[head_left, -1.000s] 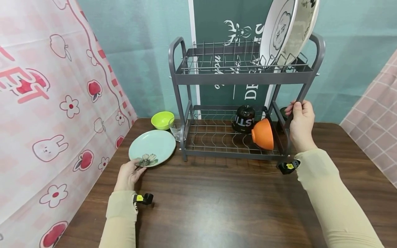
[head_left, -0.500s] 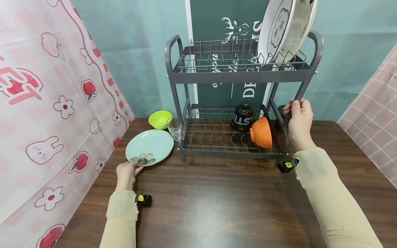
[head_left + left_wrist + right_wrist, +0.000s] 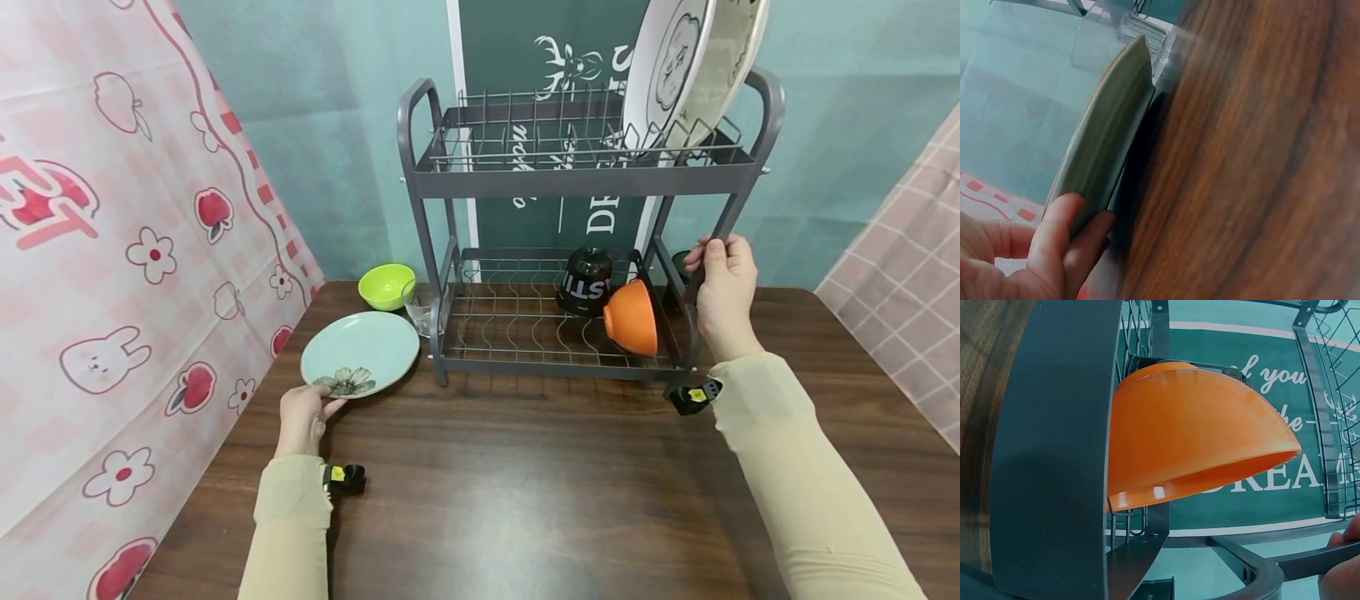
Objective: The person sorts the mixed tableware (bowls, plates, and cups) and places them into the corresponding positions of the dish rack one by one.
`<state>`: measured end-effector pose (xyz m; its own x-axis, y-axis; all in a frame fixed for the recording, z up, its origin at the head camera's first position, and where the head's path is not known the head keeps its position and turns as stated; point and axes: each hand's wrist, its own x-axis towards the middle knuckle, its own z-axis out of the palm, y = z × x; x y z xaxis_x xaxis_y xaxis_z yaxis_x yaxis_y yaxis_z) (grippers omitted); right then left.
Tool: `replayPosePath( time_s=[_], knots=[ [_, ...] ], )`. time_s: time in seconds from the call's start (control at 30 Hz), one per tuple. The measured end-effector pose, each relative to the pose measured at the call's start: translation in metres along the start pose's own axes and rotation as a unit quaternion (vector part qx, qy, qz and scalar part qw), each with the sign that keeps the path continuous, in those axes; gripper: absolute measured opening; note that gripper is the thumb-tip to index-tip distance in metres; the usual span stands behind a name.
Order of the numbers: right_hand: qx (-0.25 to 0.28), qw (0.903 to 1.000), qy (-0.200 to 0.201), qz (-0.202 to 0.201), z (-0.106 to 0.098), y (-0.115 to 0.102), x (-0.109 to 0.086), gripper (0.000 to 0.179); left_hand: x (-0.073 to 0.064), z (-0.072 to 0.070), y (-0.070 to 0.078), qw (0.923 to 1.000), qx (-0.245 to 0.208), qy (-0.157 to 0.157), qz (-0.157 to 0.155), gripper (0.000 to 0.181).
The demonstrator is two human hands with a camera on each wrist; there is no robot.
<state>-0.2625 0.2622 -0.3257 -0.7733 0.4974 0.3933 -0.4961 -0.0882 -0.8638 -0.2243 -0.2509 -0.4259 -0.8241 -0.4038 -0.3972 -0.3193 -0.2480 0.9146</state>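
Almost nothing is new in the last second. The head view tips and slides a tiny bit, so everything in it shifts together, but both hands keep the same holds. The left hand (image 3: 302, 417) has its fingers bent around the near rim of the pale blue-green plate (image 3: 360, 346), nearly closed, with just the thin rim in between. That plate, the one with the big flower, is at the left of the table (image 3: 525, 467), beside the rack (image 3: 585, 182) and not in it. Its near rim is up off the wood (I can't tell if the bottom touches). Next to the plate are a clear glass (image 3: 422, 312) and a bright green bowl (image 3: 386, 286).

The right hand (image 3: 723, 287) is curled tight around the rack's right side post (image 3: 730, 212). It looks like it is keeping the rack steady.

So the work seems to be at a little stop: the plate is held, but it has not gone anywhere. On the rack's low shelf, the orange bowl (image 3: 632, 317) is tipped on its side beside the black cup (image 3: 585, 283), whose letters are upside down. A large white bowl (image 3: 675, 75) stands on its edge up top, and both shelves look to have room left.
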Motion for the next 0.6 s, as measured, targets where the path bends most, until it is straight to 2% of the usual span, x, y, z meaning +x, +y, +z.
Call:
replayPosePath(
  time_s=[0.2, 0.4, 0.5, 0.6],
  knots=[
    [-0.011, 0.9999, -0.007, -0.004, -0.001, 0.003, 0.000, 0.015, -0.002, -0.006, -0.004, 0.9991, 0.022, 0.031, -0.015, 0.047],
    [-0.012, 0.9999, -0.006, 0.005, 0.000, 0.002, 0.000, 0.016, -0.008, -0.015, -0.003, 0.9982, 0.042, 0.044, 0.000, 0.050],
    [-0.009, 0.9999, -0.004, 0.011, -0.001, 0.000, -0.001, 0.016, -0.014, -0.019, 0.001, 0.9982, 0.032, 0.049, 0.011, 0.052],
    [-0.011, 0.9998, -0.004, 0.015, -0.002, -0.003, -0.001, 0.016, -0.020, -0.020, 0.007, 0.9981, -0.006, 0.055, 0.027, 0.044]
  ],
)
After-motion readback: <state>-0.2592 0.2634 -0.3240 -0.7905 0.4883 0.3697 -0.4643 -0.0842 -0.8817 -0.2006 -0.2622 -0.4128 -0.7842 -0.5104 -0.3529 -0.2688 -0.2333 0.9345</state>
